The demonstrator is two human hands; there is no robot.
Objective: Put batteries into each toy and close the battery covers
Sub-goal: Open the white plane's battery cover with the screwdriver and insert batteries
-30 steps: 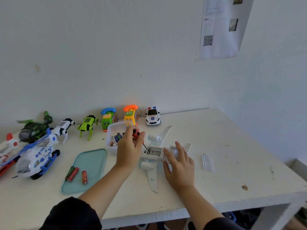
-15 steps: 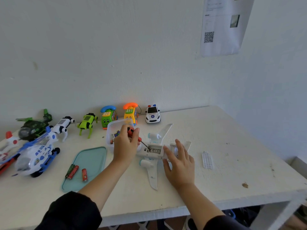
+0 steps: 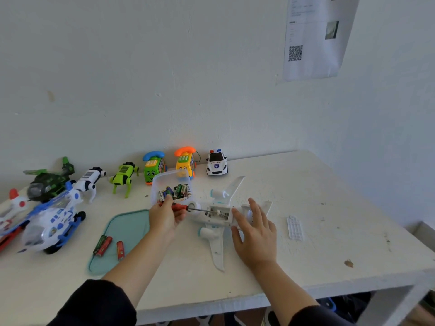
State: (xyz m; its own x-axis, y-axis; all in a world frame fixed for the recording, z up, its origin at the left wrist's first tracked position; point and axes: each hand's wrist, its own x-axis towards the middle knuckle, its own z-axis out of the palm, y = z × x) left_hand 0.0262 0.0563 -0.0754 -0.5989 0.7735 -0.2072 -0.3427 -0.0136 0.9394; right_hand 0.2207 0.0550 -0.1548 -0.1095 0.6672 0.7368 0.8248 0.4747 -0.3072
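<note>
left hand [image 3: 166, 216] gripping screwdriver [image 3: 181, 207], tip in plane [image 3: 220, 214] battery bay | right hand [image 3: 255, 231] flat, fingers straight, pressing plane tail

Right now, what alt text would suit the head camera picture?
A person's left hand holds a red screwdriver to the open battery slot of a white toy plane, steadied by the right hand; more toys line the white table.
</note>
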